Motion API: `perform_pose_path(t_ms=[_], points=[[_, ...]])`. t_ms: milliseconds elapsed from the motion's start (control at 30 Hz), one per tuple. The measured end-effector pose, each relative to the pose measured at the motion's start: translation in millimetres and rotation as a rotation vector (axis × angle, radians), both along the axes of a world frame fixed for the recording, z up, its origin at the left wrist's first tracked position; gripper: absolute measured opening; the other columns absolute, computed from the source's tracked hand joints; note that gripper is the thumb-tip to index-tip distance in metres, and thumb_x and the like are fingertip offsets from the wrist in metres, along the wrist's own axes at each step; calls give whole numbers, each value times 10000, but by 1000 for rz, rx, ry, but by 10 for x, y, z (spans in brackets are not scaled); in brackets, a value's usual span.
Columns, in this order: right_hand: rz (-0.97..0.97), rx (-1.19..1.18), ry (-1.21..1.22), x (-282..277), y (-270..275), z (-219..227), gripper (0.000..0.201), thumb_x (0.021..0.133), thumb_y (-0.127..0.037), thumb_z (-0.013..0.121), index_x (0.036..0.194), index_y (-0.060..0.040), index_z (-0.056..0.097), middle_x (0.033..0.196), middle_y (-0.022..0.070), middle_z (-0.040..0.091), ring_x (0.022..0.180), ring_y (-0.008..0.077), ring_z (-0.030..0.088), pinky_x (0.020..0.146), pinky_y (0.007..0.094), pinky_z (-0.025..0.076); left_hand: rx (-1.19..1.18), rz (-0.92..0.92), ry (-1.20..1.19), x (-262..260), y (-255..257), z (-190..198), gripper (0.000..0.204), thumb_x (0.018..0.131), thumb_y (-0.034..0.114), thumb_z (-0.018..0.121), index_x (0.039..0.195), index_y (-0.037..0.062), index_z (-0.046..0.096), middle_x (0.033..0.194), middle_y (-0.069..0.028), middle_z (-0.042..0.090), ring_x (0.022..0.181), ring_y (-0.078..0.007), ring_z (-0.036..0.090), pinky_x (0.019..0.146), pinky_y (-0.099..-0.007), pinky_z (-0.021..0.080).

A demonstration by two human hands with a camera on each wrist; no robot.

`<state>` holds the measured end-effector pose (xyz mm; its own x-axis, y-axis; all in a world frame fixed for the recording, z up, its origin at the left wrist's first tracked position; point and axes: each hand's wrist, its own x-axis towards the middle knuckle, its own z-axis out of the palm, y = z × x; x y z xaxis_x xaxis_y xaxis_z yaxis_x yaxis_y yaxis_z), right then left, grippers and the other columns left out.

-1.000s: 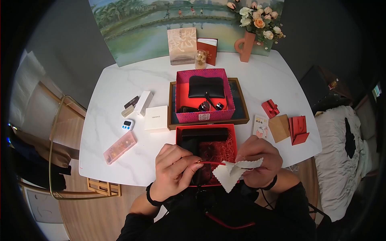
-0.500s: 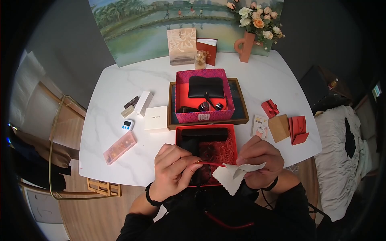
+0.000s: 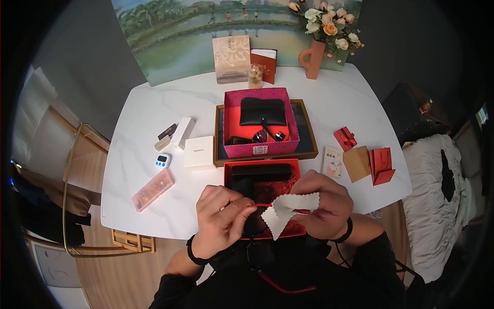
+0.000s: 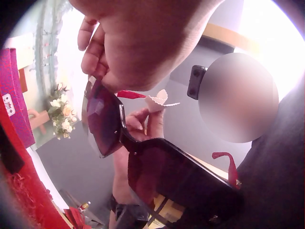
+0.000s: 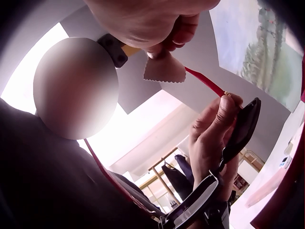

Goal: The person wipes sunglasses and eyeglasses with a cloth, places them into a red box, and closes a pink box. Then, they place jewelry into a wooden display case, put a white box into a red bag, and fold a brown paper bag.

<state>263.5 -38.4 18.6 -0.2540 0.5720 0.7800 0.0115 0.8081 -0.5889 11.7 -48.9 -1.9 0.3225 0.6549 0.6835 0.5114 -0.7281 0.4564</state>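
A pair of dark sunglasses (image 4: 107, 121) with red temples hangs from my left hand (image 3: 220, 219), which pinches it by the hinge end of one red temple (image 5: 206, 81). Its other red temple (image 3: 288, 286) points off over my lap. In my right hand (image 3: 329, 206) is a small cream cleaning cloth (image 3: 280, 213) with zigzag edges, folded about that same pinched temple and gripped between thumb and fingers. The cloth covers much of the temple. Below both hands stands an open red box (image 3: 296, 177) with red shredded paper and a black case (image 3: 261, 172).
Behind the red box, a pink patterned box (image 3: 242, 149) holds a black pouch (image 3: 262, 112). To the left lie a white box (image 3: 199, 153), a small timer (image 3: 163, 161) and a pink case (image 3: 153, 190). A card packet (image 3: 332, 162) and red pouch (image 3: 381, 167) lie right.
My right hand has slid the cloth leftward along the red temple, closer to my left hand. The left hand has barely moved. The sunglasses have tilted slightly.
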Motion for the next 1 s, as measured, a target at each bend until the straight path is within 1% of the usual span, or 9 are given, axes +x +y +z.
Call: perform_pose_path(t_ms=[67, 133, 367, 433, 567, 633, 667, 733, 1000], points=[[2, -9, -30, -39, 18, -16, 266, 804, -26, 944, 908, 66, 717, 1058, 188, 735, 846, 283, 707, 697, 351, 554, 2, 1, 3, -3, -7, 19, 149, 777, 88, 882, 895, 55, 798, 849, -32, 685, 756, -230, 641, 730, -373, 454], [63, -18, -44, -118, 48, -76, 258, 806, -7, 930, 965, 65, 740, 1066, 162, 723, 854, 268, 702, 699, 336, 553, 11, -49, 19, -2, -24, 53, 162, 750, 67, 869, 891, 46, 792, 865, -47, 688, 763, -238, 642, 731, -377, 455], [58, -40, -164, -176, 102, -150, 233, 835, -7, 906, 971, 56, 728, 1077, 138, 689, 857, 251, 689, 692, 332, 547, 35, -24, 34, -12, -25, 10, 163, 722, 42, 850, 856, 21, 761, 884, -64, 688, 764, -255, 643, 745, -387, 467], [93, -38, -217, -186, 101, -165, 222, 847, 0, 891, 964, 53, 710, 1071, 133, 673, 858, 252, 676, 686, 341, 533, 69, -3, 45, 8, -40, 36, 163, 712, 40, 856, 825, 18, 740, 873, -67, 679, 754, -257, 641, 743, -389, 468], [84, -11, -223, -213, 109, -245, 213, 856, 7, 881, 952, 50, 695, 1064, 131, 663, 854, 257, 667, 682, 346, 524, 87, -10, 72, -23, -57, 14, 167, 709, 38, 862, 811, 23, 730, 864, -72, 671, 743, -256, 640, 740, -386, 467], [72, -1, -221, -217, 101, -221, 216, 855, 4, 884, 925, 46, 684, 1057, 132, 661, 845, 262, 666, 676, 347, 524, 64, -25, 40, -24, -61, -17, 198, 679, 6, 843, 857, 8, 757, 870, -105, 683, 771, -300, 627, 726, -412, 453], [70, -1, -221, -216, 97, -229, 216, 855, 4, 884, 925, 46, 684, 1057, 132, 661, 845, 262, 666, 676, 347, 524, 64, -27, 40, -14, -55, -7, 198, 679, 6, 843, 857, 8, 757, 870, -105, 683, 771, -300, 627, 726, -412, 453], [38, 37, -219, -221, 92, -256, 234, 842, 0, 898, 927, 44, 684, 1044, 134, 662, 831, 266, 666, 670, 347, 524, 110, -12, 56, 14, -38, 28, 168, 716, 34, 858, 823, 20, 729, 864, -71, 670, 747, -250, 651, 745, -381, 469], [8, 0, -127, -139, 44, -166, 261, 787, -13, 941, 906, 66, 723, 1017, 141, 704, 826, 254, 685, 669, 333, 536, 100, 11, 111, 2, 0, 20, 190, 745, 61, 866, 912, 43, 778, 879, -48, 682, 787, -233, 659, 768, -377, 476]])
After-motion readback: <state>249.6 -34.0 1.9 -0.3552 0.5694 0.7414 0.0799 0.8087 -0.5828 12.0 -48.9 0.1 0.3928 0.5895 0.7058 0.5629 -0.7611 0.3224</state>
